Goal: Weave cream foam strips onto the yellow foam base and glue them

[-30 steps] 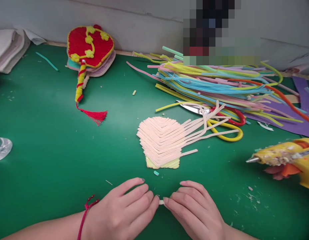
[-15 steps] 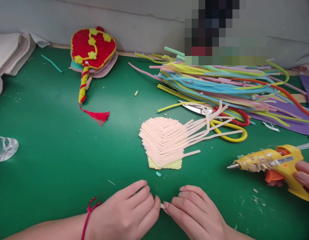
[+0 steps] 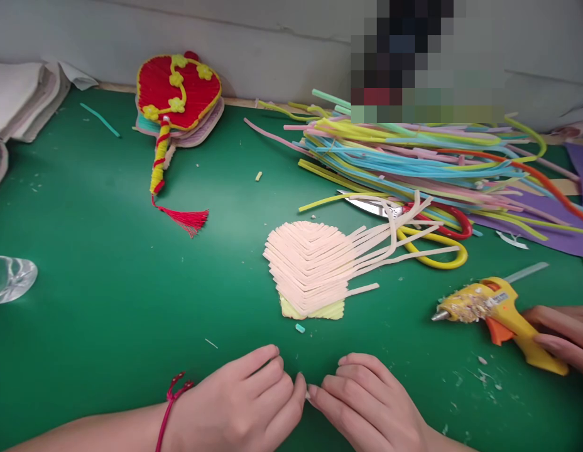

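My left hand (image 3: 247,402) and my right hand (image 3: 367,402) rest on the green table (image 3: 107,289) near its front edge, fingertips pinched together. Between them shows a tiny pale scrap (image 3: 307,393), too small to name. A red cord circles my left wrist. Just beyond my hands lies a heart-shaped piece woven from peach strips (image 3: 310,263) on a yellow backing, with loose strip ends trailing right. A small teal bit (image 3: 299,328) lies by its lower edge.
Another person's hand (image 3: 562,336) holds a yellow glue gun (image 3: 499,311) on the table at the right. Scissors (image 3: 414,232) with red and yellow handles lie under a heap of coloured strips (image 3: 414,157). A red fan with a tassel (image 3: 176,100) lies at the back left.
The other person's hand has brought the glue gun in from the right edge and lowered it toward the table. My two hands have stayed pinched together.
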Motion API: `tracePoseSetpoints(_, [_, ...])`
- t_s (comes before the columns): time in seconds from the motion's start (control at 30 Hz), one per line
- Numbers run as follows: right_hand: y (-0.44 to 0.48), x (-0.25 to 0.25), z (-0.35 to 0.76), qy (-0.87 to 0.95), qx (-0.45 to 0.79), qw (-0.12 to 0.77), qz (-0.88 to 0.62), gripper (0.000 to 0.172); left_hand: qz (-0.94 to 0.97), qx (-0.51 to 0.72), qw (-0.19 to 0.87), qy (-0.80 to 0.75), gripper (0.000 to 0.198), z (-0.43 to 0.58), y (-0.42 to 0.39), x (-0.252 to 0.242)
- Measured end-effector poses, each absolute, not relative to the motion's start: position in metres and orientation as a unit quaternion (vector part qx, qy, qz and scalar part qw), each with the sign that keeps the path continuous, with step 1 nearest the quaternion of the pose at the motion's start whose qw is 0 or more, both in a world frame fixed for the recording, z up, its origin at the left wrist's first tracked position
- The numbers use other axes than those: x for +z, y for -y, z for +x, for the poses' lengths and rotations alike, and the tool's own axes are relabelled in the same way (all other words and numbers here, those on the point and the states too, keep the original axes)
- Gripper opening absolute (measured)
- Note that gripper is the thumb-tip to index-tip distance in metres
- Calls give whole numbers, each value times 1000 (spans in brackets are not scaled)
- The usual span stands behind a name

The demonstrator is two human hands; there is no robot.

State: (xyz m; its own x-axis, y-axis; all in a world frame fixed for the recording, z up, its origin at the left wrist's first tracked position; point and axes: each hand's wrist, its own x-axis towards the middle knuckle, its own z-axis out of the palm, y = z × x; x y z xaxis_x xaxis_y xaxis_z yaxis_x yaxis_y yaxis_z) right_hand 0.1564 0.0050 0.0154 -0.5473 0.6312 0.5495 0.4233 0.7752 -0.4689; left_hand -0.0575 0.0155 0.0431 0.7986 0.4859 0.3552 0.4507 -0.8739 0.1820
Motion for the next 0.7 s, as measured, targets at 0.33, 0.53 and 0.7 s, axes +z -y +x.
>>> tracePoseSetpoints(0.33, [-8, 26, 159, 890, 156, 312, -295, 38, 957, 178, 42, -227, 29, -57, -17, 44])
tracePoseSetpoints(0.53, [-2, 19, 157, 891, 124, 335, -280, 36, 958, 213, 81, -176, 37, -57, -19, 43])
tracePoseSetpoints(0.7, [-1, 15, 156, 892, 119, 361, -245, 31, 956, 210, 130, -157, 45, -59, -19, 42])
